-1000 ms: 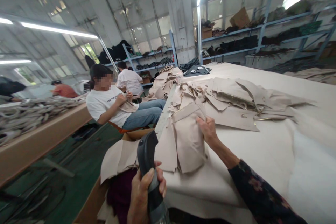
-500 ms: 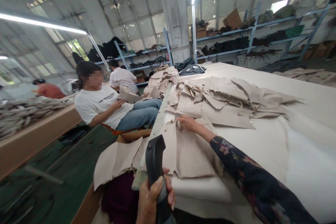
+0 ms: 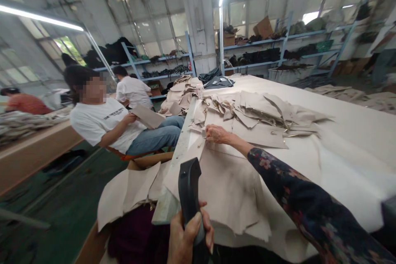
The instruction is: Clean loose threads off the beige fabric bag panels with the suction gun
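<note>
My left hand [image 3: 190,235] is wrapped round a black handheld device [image 3: 189,185] with a curved top, upright in front of the table's near corner. What kind of device it is, I cannot tell. My right hand [image 3: 216,134], reaching out from a dark floral sleeve, has its fingers closed on the upper edge of a beige fabric piece [image 3: 227,185]. That piece lies over the table edge, on other beige pieces. Just beyond the right hand is a heap of beige cut pieces [image 3: 262,111], with small metallic bits showing among them.
A white-covered table [image 3: 334,148] stretches to the right. Left of its edge, an open cardboard box [image 3: 88,243] holds beige pieces and dark purple cloth. A seated co-worker [image 3: 102,119] in a white shirt holds a beige piece. Loaded blue shelves [image 3: 253,43] line the back.
The view has turned a little to the right. The beige piece under my right hand has shifted and spread at an angle. The seated co-worker has raised a beige piece.
</note>
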The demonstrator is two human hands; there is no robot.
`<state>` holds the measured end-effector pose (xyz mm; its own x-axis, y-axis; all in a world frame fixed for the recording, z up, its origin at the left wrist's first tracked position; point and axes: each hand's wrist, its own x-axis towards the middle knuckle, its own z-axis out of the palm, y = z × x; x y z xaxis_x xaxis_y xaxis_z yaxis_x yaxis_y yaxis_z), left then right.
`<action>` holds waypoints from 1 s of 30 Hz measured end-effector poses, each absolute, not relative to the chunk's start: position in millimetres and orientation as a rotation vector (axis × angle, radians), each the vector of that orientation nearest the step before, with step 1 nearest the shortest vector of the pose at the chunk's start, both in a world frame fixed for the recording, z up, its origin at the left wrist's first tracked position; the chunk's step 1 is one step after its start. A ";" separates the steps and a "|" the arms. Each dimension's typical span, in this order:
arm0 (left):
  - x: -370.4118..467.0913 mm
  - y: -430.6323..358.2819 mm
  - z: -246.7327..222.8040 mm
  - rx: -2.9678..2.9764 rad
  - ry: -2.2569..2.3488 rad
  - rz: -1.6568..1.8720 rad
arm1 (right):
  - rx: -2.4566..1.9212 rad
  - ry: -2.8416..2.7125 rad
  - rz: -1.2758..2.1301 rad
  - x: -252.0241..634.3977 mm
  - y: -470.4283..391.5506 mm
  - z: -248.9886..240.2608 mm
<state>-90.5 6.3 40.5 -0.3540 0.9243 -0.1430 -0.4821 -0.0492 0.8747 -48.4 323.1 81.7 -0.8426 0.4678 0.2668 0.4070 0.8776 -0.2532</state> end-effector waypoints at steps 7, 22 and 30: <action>-69.2 -2.1 48.6 0.657 1.094 1.591 | -0.665 -2.727 0.251 -14.7 284.1 140.6; -44.4 -0.3 45.3 0.742 0.854 1.530 | -0.651 -2.014 1.334 56.4 196.4 96.2; -70.7 5.5 51.9 0.743 0.894 1.686 | -0.732 -1.779 1.524 56.5 178.0 71.4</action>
